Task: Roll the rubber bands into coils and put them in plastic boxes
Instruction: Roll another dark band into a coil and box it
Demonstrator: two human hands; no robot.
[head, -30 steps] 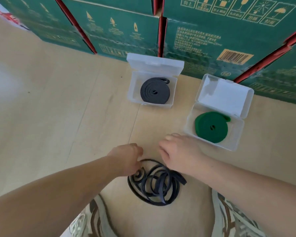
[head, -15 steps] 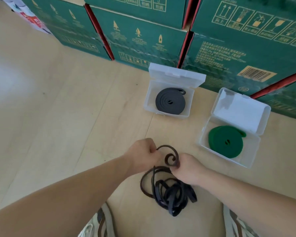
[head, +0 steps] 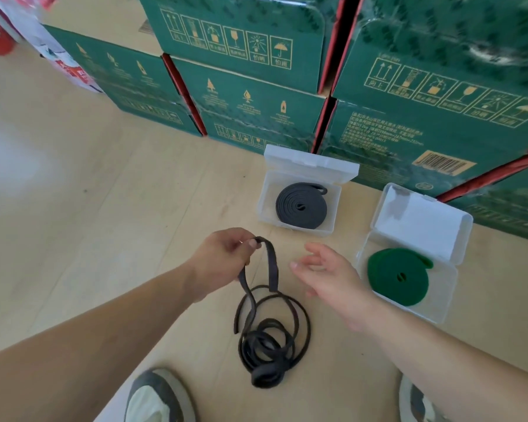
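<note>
While the black band point(head: 272, 345) is lying tangled at six o'clock, we are pinching its raised fold in our left hand point(head: 223, 263) to begin coiling, right hand point(head: 326, 275) spread nearby; filled boxes point(head: 264, 205) are waiting at one o'clock.

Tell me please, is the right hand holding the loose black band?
No, the right hand is open beside the loose black band, which only the left hand pinches.

Bright, soft light; washed-out glare on the floor point(head: 19, 153) left of the green cartons point(head: 256, 105). Their upper right is smeared (motion blur), and their edges bow.
</note>
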